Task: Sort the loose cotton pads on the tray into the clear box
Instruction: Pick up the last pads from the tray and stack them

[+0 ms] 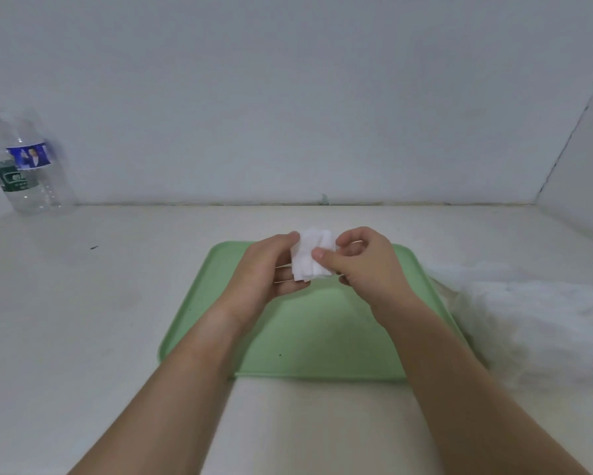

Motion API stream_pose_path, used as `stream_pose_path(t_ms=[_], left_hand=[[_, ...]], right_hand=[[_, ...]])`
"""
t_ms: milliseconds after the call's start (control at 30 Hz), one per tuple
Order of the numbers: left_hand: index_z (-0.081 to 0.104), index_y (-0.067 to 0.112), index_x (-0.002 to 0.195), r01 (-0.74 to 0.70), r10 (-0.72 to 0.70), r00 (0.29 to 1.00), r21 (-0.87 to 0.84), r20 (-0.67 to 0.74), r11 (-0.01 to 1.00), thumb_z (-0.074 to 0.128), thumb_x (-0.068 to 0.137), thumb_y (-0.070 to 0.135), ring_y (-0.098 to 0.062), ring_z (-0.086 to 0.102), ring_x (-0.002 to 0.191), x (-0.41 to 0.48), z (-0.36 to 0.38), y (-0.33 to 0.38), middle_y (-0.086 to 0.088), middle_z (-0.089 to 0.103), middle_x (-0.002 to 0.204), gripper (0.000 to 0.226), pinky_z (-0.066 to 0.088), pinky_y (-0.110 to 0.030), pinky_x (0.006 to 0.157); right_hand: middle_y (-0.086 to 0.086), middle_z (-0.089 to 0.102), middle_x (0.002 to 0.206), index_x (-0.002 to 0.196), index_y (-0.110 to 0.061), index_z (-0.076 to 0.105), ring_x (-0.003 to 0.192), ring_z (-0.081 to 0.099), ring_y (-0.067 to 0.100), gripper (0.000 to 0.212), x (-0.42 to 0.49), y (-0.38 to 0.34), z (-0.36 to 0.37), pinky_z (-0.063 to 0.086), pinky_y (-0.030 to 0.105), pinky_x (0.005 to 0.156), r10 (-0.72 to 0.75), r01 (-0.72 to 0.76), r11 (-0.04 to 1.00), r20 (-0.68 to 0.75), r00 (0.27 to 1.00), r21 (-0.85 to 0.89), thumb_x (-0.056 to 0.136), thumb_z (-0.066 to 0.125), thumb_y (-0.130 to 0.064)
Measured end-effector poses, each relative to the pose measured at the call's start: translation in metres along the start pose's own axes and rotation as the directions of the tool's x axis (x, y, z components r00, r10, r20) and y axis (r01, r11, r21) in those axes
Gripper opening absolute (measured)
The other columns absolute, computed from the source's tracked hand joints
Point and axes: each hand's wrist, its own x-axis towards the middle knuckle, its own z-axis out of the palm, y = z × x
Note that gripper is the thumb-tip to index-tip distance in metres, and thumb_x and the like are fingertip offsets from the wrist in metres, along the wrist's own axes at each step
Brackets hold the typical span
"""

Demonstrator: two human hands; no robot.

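A small stack of white square cotton pads (310, 255) is held upright above the far half of the green tray (322, 337). My left hand (271, 272) cups the stack from the left and below. My right hand (360, 265) pinches its right edge with thumb and curled fingers. The tray floor that shows holds no pads. To the right of the tray stands something clear and blurred (528, 320), which may be the clear box; its shape is hard to make out.
Two clear plastic water bottles (24, 166) stand at the far left against the wall. A white wall runs along the table's back edge, and a side panel (582, 166) closes off the right. The white tabletop (99, 320) extends left of the tray.
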Motion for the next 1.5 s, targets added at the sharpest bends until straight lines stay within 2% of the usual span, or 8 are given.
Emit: stream_pose_path(t_ms=[133,300,533,633,867,1000,1300,1500], left_hand=[[0.067,0.012,0.118,-0.137,0.128,0.990,0.168,0.065,0.976,0.076,0.089,0.019,-0.019,0.074,0.100,-0.010,0.014,0.012,-0.003,0.078,0.105,0.032,0.061,-0.033,0.088],[0.071,0.013,0.114,-0.256,0.233,0.965,0.238,0.121,0.937,0.078,0.081,0.004,-0.015,0.071,0.106,-0.021,0.041,0.025,0.000,0.077,0.107,0.034,0.060,-0.039,0.091],[0.062,0.011,0.115,-0.225,0.185,0.968,0.265,0.167,0.938,0.079,0.085,0.012,-0.016,0.075,0.082,-0.050,0.122,0.028,-0.005,0.073,0.101,0.035,0.062,-0.036,0.076],[0.060,0.020,0.115,-0.232,0.178,0.968,0.362,0.176,0.903,0.077,0.087,0.038,-0.018,0.072,0.093,-0.057,0.159,0.023,0.002,0.069,0.107,0.038,0.058,-0.032,0.078],[0.030,0.022,0.156,-0.384,-0.081,0.881,0.806,0.466,0.450,0.083,0.069,0.063,-0.020,0.032,0.145,-0.036,0.212,0.006,0.000,0.034,0.157,0.110,0.031,-0.034,0.115],[0.029,0.022,0.157,-0.410,-0.145,0.875,0.867,0.462,0.283,0.083,0.067,0.067,-0.024,0.036,0.140,-0.024,0.221,-0.001,-0.003,0.038,0.149,0.114,0.033,-0.039,0.115],[0.045,0.026,0.146,-0.412,-0.139,0.861,0.832,0.489,0.372,0.090,0.069,0.048,-0.019,0.051,0.124,-0.006,0.213,0.004,0.004,0.049,0.134,0.092,0.041,-0.030,0.098],[0.054,0.028,0.118,-0.494,-0.218,0.829,0.857,0.515,0.147,0.079,0.053,0.055,-0.022,0.065,0.093,-0.008,0.225,0.015,0.004,0.064,0.104,0.074,0.056,-0.045,0.086]], right_hand=[[0.000,0.061,0.110,0.130,-0.023,0.050,0.095,0.068,0.018,0.061,-0.006,-0.024,-0.011,0.057,0.035,0.084,-0.061,0.062,0.995,0.018,0.998,-0.083,0.078,0.081,-0.016],[0.006,0.067,0.116,0.127,-0.021,0.061,0.101,0.070,0.021,0.050,-0.016,-0.061,-0.059,0.059,0.039,0.091,-0.075,0.132,0.975,0.298,0.952,-0.177,0.082,0.076,-0.008],[-0.005,0.070,0.093,0.108,-0.019,0.073,0.083,0.065,0.014,0.036,-0.041,-0.099,-0.148,0.050,0.028,0.071,-0.111,0.297,0.646,0.299,0.948,-0.703,0.076,0.085,-0.030],[0.003,0.072,0.092,0.096,-0.018,0.072,0.084,0.070,0.023,0.018,-0.053,-0.106,-0.198,0.061,0.043,0.076,-0.108,0.245,0.701,0.240,0.965,-0.670,0.081,0.081,-0.023],[0.002,0.068,0.102,0.114,-0.013,0.055,0.083,0.073,0.017,0.027,-0.076,-0.087,-0.272,0.060,0.042,0.080,-0.047,0.080,0.869,0.080,0.996,-0.489,0.097,0.063,-0.032],[-0.003,0.070,0.095,0.110,-0.016,0.056,0.072,0.072,0.009,0.023,-0.084,-0.074,-0.287,0.058,0.035,0.073,-0.041,0.077,0.864,0.082,0.996,-0.497,0.096,0.064,-0.033],[0.012,0.074,0.104,0.112,-0.008,0.066,0.095,0.074,0.025,0.030,-0.078,-0.052,-0.278,0.062,0.037,0.082,-0.056,0.120,0.939,0.200,0.978,-0.322,0.085,0.078,-0.010],[0.009,0.070,0.087,0.093,-0.011,0.068,0.081,0.070,0.021,0.017,-0.073,-0.046,-0.269,0.060,0.038,0.075,-0.108,0.185,0.909,0.217,0.970,-0.374,0.081,0.080,-0.008]])
